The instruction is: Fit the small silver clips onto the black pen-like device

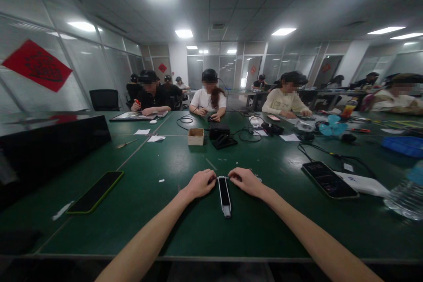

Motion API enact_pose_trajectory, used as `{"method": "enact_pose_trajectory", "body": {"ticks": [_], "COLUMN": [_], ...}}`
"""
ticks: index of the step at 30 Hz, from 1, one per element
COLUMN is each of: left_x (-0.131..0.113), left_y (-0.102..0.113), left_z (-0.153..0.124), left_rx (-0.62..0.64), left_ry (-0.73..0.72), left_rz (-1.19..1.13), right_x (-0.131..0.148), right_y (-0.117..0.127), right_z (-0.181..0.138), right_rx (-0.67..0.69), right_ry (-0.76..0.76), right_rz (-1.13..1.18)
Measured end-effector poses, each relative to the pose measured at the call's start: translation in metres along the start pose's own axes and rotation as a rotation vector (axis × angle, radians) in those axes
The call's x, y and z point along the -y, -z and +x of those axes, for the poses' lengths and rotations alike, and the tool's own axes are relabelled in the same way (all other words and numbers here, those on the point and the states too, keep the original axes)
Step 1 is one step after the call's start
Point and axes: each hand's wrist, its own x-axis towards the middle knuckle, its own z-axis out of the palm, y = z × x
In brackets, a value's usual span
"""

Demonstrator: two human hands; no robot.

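Fingers of left hand [200, 183] and right hand [245, 181] pinch the far end of the slim device [224, 195] — lying flat between them.

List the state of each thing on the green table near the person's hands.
Slim white-edged black device: flat on the table, far end touched by both hands.
Left hand: fingers curled at the device's far end.
Right hand: the same, opposite side.
Green-cased phone: flat, screen dark.
Black phone: flat, screen dimly lit.
Small cardboard box: open-topped.
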Motion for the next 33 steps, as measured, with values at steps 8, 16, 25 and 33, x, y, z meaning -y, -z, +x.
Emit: {"method": "enact_pose_trajectory", "body": {"ticks": [8,16,25,33], "left_x": [-0.0022,-0.0020,-0.0012,-0.0020], "left_y": [0.0020,0.0020,0.0005,0.0018], "left_z": [-0.0003,-0.0001,0.0005,-0.0001], "left_rx": [0.007,0.017,0.017,0.014], "left_ry": [0.010,0.023,0.015,0.021], "left_rz": [0.001,-0.014,0.000,-0.001], "right_x": [-0.0006,-0.0049,-0.0064,-0.0006], "right_y": [0.0002,-0.0025,-0.0046,-0.0014], "right_z": [0.0002,0.0023,0.0031,0.0010], "right_rx": [0.008,0.021,-0.007,-0.020], "right_ry": [-0.004,-0.027,-0.009,-0.002], "right_rz": [0.019,0.032,0.073,0.064]}}
